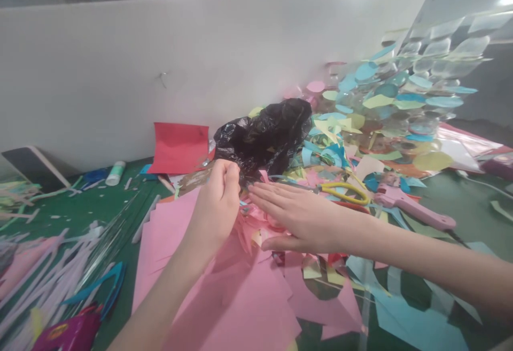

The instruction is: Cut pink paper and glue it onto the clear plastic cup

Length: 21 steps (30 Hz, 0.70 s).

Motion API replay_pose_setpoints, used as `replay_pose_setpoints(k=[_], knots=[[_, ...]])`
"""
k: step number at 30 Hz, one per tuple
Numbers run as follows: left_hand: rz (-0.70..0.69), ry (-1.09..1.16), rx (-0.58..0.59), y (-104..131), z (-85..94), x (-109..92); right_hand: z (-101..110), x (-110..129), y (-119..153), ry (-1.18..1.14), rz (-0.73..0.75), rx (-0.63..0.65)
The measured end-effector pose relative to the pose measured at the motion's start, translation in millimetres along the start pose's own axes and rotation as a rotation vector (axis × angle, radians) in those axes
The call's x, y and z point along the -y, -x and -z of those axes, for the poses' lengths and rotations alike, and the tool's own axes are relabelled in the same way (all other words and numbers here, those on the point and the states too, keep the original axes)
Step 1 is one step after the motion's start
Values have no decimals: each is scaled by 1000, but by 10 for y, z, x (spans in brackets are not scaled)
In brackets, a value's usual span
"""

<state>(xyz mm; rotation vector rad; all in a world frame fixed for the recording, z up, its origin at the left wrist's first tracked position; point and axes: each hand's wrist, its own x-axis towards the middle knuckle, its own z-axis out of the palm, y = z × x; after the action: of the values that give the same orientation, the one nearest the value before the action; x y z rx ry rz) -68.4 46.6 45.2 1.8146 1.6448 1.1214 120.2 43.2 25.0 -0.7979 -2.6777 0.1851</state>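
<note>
My left hand (222, 190) is closed, thumb against curled fingers, above the stack of pink paper sheets (236, 308). Whatever it may hold is hidden inside the fingers. Just to its right, my right hand (298, 215) lies palm down, fingers stretched out together and the thumb apart. Under and beside that palm is a pile of pink paper scraps (250, 228). Behind both hands sits a crumpled, open black plastic bag (280, 126). Yellow-handled scissors (355, 193) lie beyond my right wrist, partly covered.
A pink glue gun (419, 207) lies at right, amid blue paper offcuts (417, 319). Clear plastic cups with coloured paper discs (409, 97) pile up behind. Red paper (180, 148) leans against the white partition (120, 73). Left are a white tube (116, 173) and pale strips (44, 265).
</note>
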Motion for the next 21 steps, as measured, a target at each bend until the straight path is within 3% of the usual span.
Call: replay_pose_setpoints(k=[16, 21], knots=[[-12, 23, 21, -13, 5, 21, 7, -67, -101, 33, 14, -87], [3, 26, 32, -8, 9, 7, 21, -67, -84, 11, -20, -11]])
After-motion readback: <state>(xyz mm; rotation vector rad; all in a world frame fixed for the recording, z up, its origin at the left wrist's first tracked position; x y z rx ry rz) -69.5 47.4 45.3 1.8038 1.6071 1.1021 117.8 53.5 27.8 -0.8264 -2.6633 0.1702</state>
